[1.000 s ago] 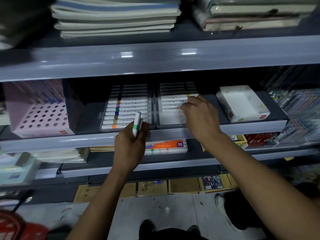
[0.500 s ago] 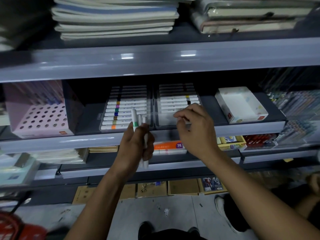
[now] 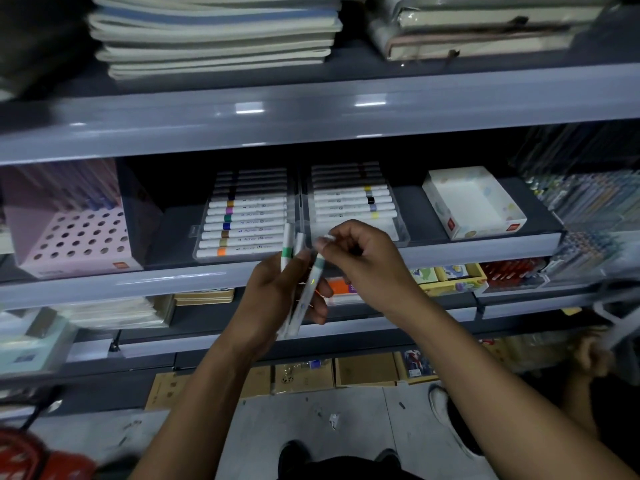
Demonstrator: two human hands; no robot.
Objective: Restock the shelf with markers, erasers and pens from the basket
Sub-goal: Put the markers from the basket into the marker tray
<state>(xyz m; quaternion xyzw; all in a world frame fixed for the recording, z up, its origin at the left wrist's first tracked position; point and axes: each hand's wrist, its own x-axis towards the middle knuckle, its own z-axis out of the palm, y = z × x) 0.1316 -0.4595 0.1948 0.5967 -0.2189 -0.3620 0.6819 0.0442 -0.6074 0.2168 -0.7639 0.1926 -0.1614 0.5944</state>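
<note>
My left hand (image 3: 277, 299) is gripping a small bundle of slim white plastic markers with green bands (image 3: 294, 289), held upright just in front of the grey shelf edge (image 3: 138, 282); my right hand (image 3: 360, 261) is pinching the top end of one. They are looking light, rigid and smooth, likely slippery, so I am judging the mid-barrel the safest hold before laying it in the half-filled clear plastic tray (image 3: 398, 233).

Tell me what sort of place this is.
Most likely a stationery shop aisle. Grey tiered metal shelves carry clear trays of white colour-banded markers, stacked pale notebooks above, and boxed goods below; the left hand holds more white markers for restocking.
</note>
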